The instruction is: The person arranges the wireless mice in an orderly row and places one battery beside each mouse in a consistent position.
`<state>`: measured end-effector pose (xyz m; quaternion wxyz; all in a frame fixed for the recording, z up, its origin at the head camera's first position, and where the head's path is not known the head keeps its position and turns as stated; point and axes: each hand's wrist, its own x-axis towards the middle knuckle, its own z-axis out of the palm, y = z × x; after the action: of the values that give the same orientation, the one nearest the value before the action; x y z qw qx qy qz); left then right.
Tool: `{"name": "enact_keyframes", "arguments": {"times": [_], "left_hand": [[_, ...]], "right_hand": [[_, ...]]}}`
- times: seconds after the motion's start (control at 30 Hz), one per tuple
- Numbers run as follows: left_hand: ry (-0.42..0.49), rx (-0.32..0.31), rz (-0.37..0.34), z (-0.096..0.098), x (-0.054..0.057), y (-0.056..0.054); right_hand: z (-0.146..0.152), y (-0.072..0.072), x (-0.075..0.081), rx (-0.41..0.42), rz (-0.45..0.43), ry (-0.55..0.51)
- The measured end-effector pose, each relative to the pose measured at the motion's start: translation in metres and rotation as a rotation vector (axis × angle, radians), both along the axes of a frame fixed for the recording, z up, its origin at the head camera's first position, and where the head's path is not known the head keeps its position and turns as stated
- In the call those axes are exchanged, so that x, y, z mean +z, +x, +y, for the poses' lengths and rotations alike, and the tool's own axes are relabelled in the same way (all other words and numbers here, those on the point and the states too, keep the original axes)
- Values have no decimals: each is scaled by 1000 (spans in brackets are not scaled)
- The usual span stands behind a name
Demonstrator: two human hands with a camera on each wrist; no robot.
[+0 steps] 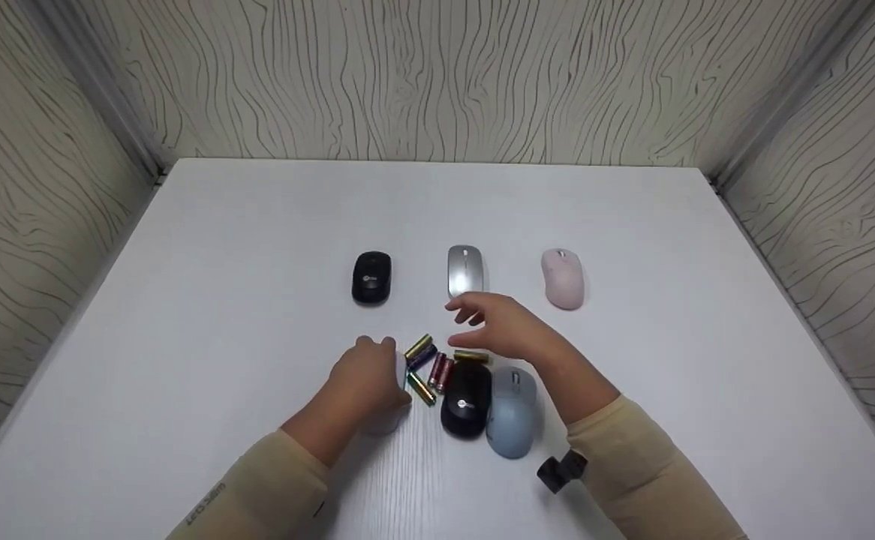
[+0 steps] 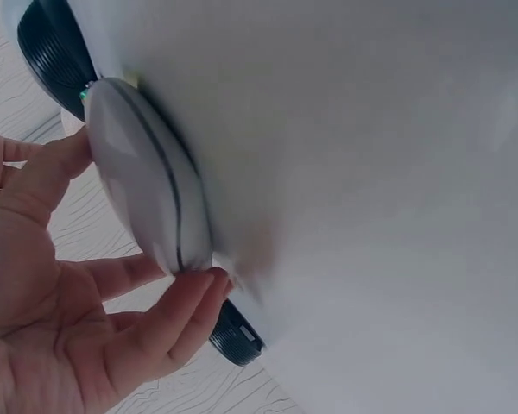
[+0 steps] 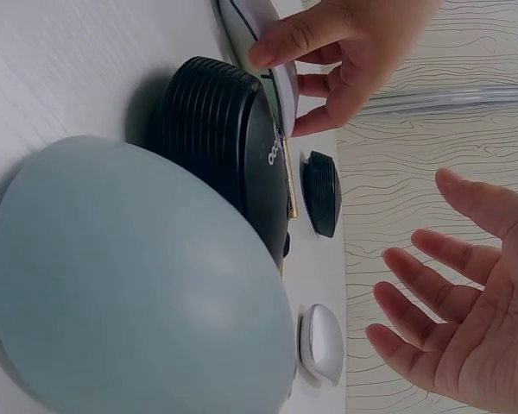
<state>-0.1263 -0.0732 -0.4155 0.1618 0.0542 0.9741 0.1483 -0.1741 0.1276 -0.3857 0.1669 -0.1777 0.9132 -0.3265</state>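
My left hand (image 1: 362, 379) grips a whitish computer mouse (image 2: 138, 172) by its two ends, with the thumb at one end and the fingers at the other. From above, the hand covers most of that mouse. Just right of it, several small coloured batteries (image 1: 422, 388) lie loosely grouped. My right hand (image 1: 494, 326) hovers over the far side of the batteries with its fingers spread and relaxed, holding nothing. A black mouse (image 1: 466, 405) and a light blue mouse (image 1: 512, 412) sit side by side nearer to me, below the right hand.
Farther back stand a black mouse (image 1: 372, 277), a silver mouse (image 1: 465, 268) and a pink mouse (image 1: 563, 279), spaced apart in a row. The white table (image 1: 220, 247) is bordered by wood-patterned panels (image 1: 407, 82) at the back and sides.
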Motion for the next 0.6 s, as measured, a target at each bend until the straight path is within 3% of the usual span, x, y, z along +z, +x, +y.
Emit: {"name": "enact_keyframes", "arguments": {"times": [0.33,0.6], "left_hand": [[-18,24,15,-8,0,-13],[15,152,15,-18,-3,-37]], "right_hand": [[-6,-2,5,4,-6,-1],[-13,-8,8,-12,-28,-1]]}}
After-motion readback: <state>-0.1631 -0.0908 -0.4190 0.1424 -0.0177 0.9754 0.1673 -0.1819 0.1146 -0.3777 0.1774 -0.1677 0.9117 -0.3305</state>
